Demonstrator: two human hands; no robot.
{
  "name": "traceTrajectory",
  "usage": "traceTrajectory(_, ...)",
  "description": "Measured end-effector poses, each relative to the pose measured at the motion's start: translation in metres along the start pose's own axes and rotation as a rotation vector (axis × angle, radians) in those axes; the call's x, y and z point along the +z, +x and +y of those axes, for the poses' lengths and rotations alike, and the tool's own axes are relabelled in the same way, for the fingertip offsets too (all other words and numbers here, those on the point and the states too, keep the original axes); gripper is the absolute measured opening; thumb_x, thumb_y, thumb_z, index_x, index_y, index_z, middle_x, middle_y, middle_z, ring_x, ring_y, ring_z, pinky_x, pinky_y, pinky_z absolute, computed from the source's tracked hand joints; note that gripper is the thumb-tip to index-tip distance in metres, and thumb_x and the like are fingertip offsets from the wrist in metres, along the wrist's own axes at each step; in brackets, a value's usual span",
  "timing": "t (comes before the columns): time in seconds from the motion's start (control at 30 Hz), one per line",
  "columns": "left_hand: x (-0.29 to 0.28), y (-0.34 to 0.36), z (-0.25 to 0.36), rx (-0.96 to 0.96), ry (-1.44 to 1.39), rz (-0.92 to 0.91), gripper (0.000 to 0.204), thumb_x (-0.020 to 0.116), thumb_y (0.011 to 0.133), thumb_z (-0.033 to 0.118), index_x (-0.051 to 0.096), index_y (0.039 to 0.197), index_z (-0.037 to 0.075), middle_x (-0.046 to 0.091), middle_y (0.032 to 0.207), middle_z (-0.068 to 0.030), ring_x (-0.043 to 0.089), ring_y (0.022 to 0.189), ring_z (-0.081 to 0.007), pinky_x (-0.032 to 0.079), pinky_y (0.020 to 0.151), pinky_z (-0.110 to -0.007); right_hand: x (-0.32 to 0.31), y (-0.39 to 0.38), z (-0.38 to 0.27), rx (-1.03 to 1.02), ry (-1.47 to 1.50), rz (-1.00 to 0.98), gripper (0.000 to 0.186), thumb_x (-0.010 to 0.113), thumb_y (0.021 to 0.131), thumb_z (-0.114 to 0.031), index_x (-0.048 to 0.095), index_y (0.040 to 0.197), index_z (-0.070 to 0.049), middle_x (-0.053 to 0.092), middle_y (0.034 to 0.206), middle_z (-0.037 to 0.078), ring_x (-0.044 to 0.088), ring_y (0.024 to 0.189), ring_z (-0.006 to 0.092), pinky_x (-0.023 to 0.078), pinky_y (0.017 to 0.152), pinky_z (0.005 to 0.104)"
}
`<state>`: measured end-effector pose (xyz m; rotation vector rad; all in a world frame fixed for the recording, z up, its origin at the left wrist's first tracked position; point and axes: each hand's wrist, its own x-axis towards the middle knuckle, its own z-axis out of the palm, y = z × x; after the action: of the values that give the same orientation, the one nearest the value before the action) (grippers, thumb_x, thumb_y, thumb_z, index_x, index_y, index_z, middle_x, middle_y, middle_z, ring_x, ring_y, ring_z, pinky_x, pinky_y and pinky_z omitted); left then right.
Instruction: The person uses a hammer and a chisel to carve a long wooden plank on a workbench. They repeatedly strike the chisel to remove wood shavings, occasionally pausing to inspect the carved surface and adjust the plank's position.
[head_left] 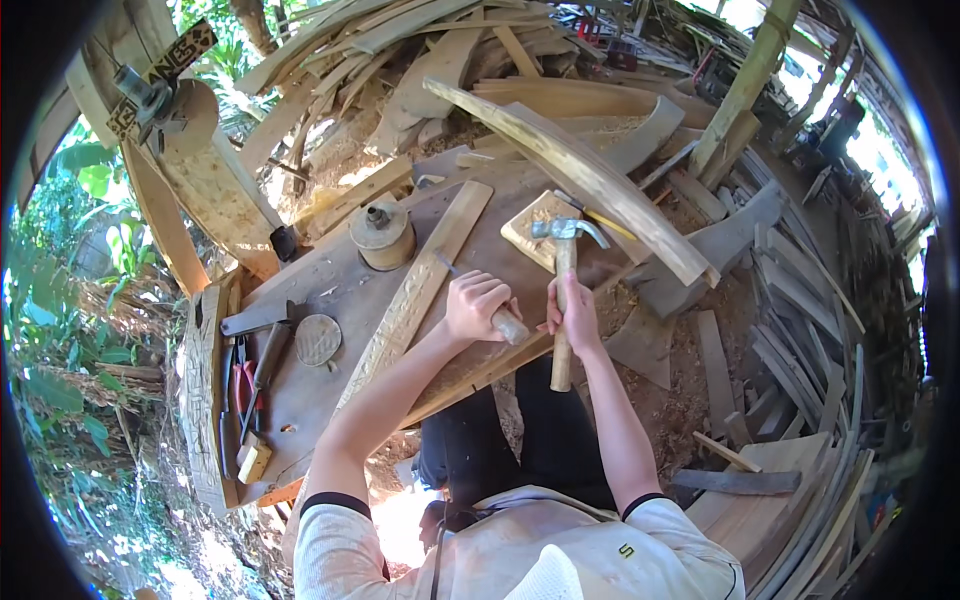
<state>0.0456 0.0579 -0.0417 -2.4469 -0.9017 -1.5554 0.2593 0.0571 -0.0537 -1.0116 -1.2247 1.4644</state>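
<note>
My left hand (482, 305) is closed around a chisel with a pale, round wooden handle (511, 327). Its thin dark blade pokes out on the far side of the fist, close to a long plank (445, 245); whether the tip touches the wood I cannot tell. Carved marks run along the plank, which lies slantwise across the wooden bench (300, 400). In my right hand (573, 312) is a claw hammer (568, 230), gripped by its wooden handle with the metal head up. Beyond the hammer head sits a squarish wooden block (530, 225) with slim tools beside it.
A round can with a capped spout (383, 238) stands behind the plank. Leftward lie a round disc (318, 340), a wooden-handled tool (270, 350), red-handled pliers (246, 385) and a small wood block (255, 460). A long board (590, 180) juts over the far right; wood offcuts (790, 330) pile up around.
</note>
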Motion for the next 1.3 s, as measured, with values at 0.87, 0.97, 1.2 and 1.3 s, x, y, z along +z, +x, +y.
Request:
traceTrajectory(0.87,-0.023,0.017,-0.007,-0.108,-0.126,0.183,0.020,0.069,0.063,0.001,0.050,0.062,0.005,0.049,0.054,-0.0103,0.053,0.046,-0.0294,0.042,0.048,-0.038,0.031,-0.095,-0.029,-0.390,0.052,-0.118,0.051,0.038,0.110,-0.049,0.054,0.104,-0.001,0.048,0.062,-0.001,0.045,0.047,0.0056,0.037,0.044,0.0218)
traceTrajectory(0.97,-0.026,0.021,-0.008,-0.139,-0.135,0.175,0.019,0.068,0.062,0.001,0.050,0.063,0.005,0.048,0.054,-0.0104,0.053,0.047,-0.0292,0.042,0.048,-0.038,0.027,-0.120,-0.002,-0.614,-0.217,-0.096,0.033,0.048,0.106,-0.033,0.057,0.092,-0.004,0.054,0.067,0.003,0.053,0.052,0.0154,0.041,0.048,0.0280)
traceTrajectory(1.2,-0.031,0.017,-0.021,-0.173,-0.056,0.220,0.020,0.071,0.062,0.006,0.051,0.061,0.007,0.051,0.054,-0.0099,0.056,0.048,-0.0293,0.044,0.048,-0.038,0.034,-0.119,0.013,-0.953,-0.583,0.016,0.012,0.057,0.096,-0.010,0.063,0.092,-0.001,0.058,0.063,0.005,0.057,0.051,0.0202,0.041,0.049,0.0328)
traceTrajectory(1.3,-0.028,0.018,-0.019,-0.202,-0.057,0.239,0.019,0.070,0.062,0.004,0.051,0.060,0.006,0.050,0.054,-0.0100,0.055,0.047,-0.0292,0.043,0.048,-0.038,0.027,-0.115,0.007,-0.754,-0.572,-0.164,0.012,0.064,0.088,-0.010,0.064,0.096,-0.001,0.060,0.065,0.009,0.057,0.050,0.0287,0.044,0.050,0.0360)
